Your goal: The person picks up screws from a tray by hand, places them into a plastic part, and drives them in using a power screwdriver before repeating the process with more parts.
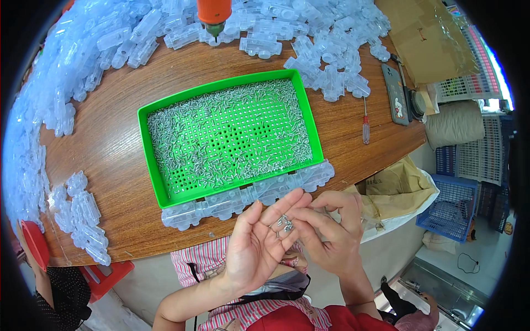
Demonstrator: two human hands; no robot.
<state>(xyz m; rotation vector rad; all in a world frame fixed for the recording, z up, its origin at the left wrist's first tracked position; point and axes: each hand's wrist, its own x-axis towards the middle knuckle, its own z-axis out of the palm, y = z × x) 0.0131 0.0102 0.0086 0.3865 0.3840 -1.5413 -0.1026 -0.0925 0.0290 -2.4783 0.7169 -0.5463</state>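
Palm up, my left hand (255,248) cups a few small silver screws (285,223) on its fingers. My right hand (333,231) is closed in a pinch right beside these screws, its fingertips touching the left hand's fingers; what lies between them is too small to make out. Just beyond both hands stands a green perforated tray (227,197) with many similar screws scattered over its bottom. Clear plastic housings (243,199) lie in a row along the tray's near side.
Piles of clear plastic parts (110,41) cover the table's left and far sides. An orange power screwdriver (214,12) hangs over the far edge. To the right lie a screwdriver (365,129), a phone (395,94) and an open sack (397,190). Another person's sleeve (63,289) shows at lower left.
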